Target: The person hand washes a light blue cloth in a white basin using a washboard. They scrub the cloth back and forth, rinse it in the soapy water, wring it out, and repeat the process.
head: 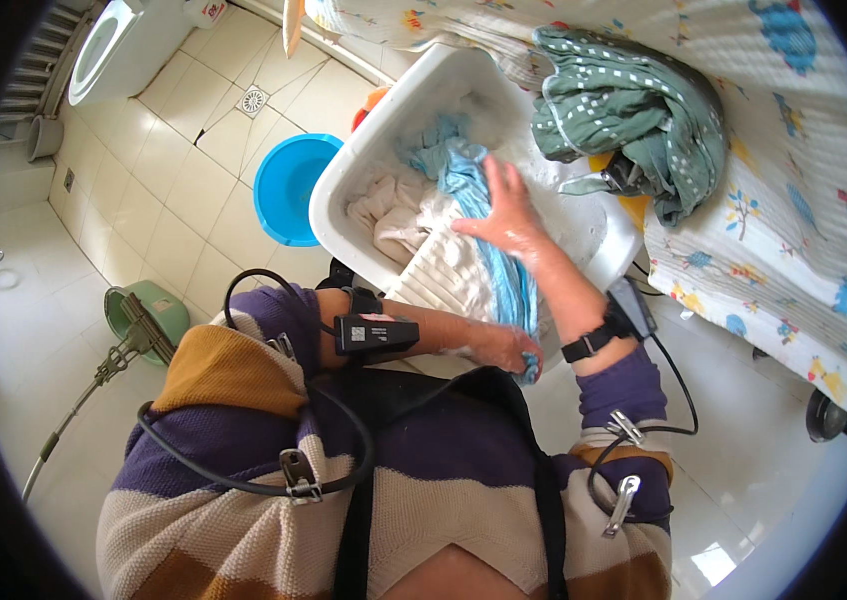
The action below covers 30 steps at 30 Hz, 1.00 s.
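Note:
A wet light-blue cloth (472,176) lies lengthwise over the ribbed washboard (431,266) of a white wash tub (330,180). At the tub's near edge my left hand (510,351) is closed around the lower end of the cloth. My right hand (502,214), fingers spread, is at the cloth's upper part; whether its palm presses on the cloth cannot be told. White and beige wet laundry (393,214) lies to the left of the washboard, and soapy water with foam fills part of the tub.
A blue basin (292,187) stands on the tiled floor left of the tub. Green patterned fabric (626,112) lies on a printed cloth cover (753,225) at the right. A green basin (161,311) and a mop (135,334) are at the left, near a floor drain (252,101).

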Tool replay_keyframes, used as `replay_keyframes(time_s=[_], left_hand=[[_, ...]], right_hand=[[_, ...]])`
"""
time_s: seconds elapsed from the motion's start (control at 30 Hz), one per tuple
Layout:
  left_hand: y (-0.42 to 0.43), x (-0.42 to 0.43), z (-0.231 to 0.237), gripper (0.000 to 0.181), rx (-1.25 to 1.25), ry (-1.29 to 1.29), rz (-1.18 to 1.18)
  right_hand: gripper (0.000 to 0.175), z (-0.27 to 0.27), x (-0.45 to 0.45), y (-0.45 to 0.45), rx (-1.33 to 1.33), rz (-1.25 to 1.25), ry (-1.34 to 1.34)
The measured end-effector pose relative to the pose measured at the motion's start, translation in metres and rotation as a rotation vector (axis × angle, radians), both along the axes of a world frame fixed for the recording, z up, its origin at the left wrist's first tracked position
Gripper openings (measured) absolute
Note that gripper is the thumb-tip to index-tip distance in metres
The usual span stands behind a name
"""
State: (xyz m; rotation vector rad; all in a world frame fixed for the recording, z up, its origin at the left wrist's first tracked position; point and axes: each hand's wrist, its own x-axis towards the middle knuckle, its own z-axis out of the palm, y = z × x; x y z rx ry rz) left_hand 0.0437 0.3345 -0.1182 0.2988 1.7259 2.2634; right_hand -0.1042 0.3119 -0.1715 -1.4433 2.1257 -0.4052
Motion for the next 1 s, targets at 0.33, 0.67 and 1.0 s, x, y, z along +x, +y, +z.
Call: replay_keyframes(time_s=[0.33, 0.67, 1.0], left_hand=[[-0.071, -0.002, -0.056, 0.028, 0.006, -0.439, 0.405], [-0.153, -0.077, -0.156, 0.024, -0.890, -0.260, 1.048], [-0.071, -0.022, -0.050, 0.032, -0.920, 0.155, 0.578]], right_hand=[[0.035, -0.040, -0.119, 0.119, 0.260, -0.547, 0.094], [0.050, -0.059, -0.065, 0.073, 0.009, -0.571, 0.192], [0.069, 0.024, 0.091, 0.160, -0.441, -0.290, 0.138]])
